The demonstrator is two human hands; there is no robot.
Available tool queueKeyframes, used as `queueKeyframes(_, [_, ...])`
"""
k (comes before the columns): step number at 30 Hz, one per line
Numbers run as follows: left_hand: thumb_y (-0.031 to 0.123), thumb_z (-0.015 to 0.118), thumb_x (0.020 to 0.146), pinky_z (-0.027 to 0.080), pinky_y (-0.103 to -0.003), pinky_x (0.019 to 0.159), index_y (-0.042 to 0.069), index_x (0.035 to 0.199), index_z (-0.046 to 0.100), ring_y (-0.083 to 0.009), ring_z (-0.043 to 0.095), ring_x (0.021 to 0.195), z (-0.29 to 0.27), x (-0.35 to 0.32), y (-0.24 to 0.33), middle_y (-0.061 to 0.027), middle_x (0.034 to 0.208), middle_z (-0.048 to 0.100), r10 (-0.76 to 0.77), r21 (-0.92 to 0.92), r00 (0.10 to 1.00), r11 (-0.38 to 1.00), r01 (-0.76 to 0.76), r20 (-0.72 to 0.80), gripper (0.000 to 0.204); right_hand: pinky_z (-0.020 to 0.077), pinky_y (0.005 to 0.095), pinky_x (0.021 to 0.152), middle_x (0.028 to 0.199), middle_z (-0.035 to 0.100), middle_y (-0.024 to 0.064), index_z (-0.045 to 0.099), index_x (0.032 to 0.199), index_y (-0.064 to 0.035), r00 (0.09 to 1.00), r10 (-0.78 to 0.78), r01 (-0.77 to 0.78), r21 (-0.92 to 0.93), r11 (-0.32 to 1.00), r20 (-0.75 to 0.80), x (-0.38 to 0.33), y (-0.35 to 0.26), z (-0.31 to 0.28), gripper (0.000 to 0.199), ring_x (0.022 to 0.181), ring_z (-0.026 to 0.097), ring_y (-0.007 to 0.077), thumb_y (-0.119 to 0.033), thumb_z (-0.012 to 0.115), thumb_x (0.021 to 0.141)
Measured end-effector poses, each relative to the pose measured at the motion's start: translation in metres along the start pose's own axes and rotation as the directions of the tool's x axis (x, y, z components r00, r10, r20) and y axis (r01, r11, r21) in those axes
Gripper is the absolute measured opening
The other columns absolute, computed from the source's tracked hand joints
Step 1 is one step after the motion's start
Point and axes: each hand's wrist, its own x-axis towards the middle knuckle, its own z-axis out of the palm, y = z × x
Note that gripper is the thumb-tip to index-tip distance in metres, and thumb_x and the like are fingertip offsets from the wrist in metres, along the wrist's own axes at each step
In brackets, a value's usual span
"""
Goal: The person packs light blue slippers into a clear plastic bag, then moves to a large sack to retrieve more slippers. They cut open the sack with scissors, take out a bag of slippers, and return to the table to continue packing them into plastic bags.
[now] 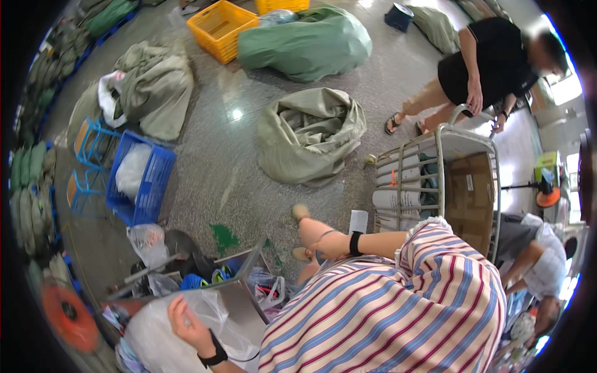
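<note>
My left hand point(188, 324) is raised over a large white plastic bag point(152, 339) at the lower left. Its fingers are loosely bent and apart, with nothing visible in them; a black band circles the wrist. My right hand point(333, 245) hangs in front of my striped clothing point(373, 304), low near my legs, with a black band on that wrist too. Its fingers are partly hidden, so I cannot see whether it grips anything. A white sheet of paper point(359, 222) shows just beyond the right hand, apparently apart from it.
A metal cage trolley point(440, 174) with a cardboard box stands right, a person in black point(497, 62) at its handle. A slumped grey-green sack point(311, 137) lies ahead. Left are a blue crate point(149, 193) and stools point(93, 143); beyond, a yellow crate point(222, 28) and green sack point(305, 43).
</note>
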Motion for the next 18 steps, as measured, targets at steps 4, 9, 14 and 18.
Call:
queueKeyframes(4, [-0.002, 0.056, 0.074, 0.047, -0.039, 0.085, 0.000, 0.085, 0.062, -0.0323, 0.060, 0.094, 0.108, 0.102, 0.061, -0.0145, 0.096, 0.063, 0.237, -0.249, 0.912, 0.956, -0.157, 0.335, 0.012, 0.0461, 0.0411, 0.086, 0.097, 0.063, 0.0166, 0.061, 0.108, -0.0069, 0.885, 0.129, -0.009, 0.259, 0.966, -0.448, 0.009, 0.097, 0.014, 0.034, 0.096, 0.059, 0.0319, -0.016, 0.057, 0.075])
queueKeyframes(9, [0.010, 0.063, 0.076, 0.037, -0.041, 0.101, 0.005, 0.103, 0.060, -0.0319, 0.043, 0.122, 0.371, 0.215, 0.041, -0.0127, 0.119, 0.056, 0.481, -0.335, 0.615, 0.877, -0.345, 0.625, 0.028, 0.0479, 0.0444, 0.083, 0.099, 0.061, 0.0204, 0.061, 0.105, -0.0083, 0.832, 0.444, -0.307, 0.392, 0.867, -0.332, 0.026, 0.182, -0.010, 0.030, 0.096, 0.060, 0.0368, -0.026, 0.047, 0.085])
queueKeyframes(14, [0.031, 0.076, 0.069, 0.030, -0.043, 0.106, 0.007, 0.126, 0.047, -0.0279, 0.027, 0.135, 0.660, 0.256, 0.008, -0.0112, 0.136, 0.044, 0.377, -0.178, 0.176, 0.735, -0.654, 0.909, 0.068, 0.0482, 0.0445, 0.080, 0.100, 0.062, 0.0177, 0.057, 0.111, -0.0080, 0.713, 0.595, -0.351, 0.547, 0.760, -0.370, 0.030, 0.263, 0.029, 0.035, 0.093, 0.060, 0.0356, -0.027, 0.056, 0.082])
queueKeyframes(18, [0.040, 0.080, 0.061, 0.026, -0.047, 0.108, 0.007, 0.137, 0.035, -0.0263, 0.019, 0.139, 0.818, 0.272, 0.030, -0.0134, 0.146, 0.031, 0.373, -0.204, -0.080, 0.304, -0.931, 0.924, 0.094, 0.0410, 0.0441, 0.096, 0.135, 0.038, 0.0206, 0.030, 0.138, -0.0084, 0.597, 0.793, -0.503, 0.714, 0.487, -0.120, 0.065, 0.332, 0.047, 0.078, 0.117, 0.045, 0.0400, -0.027, 0.069, 0.074])
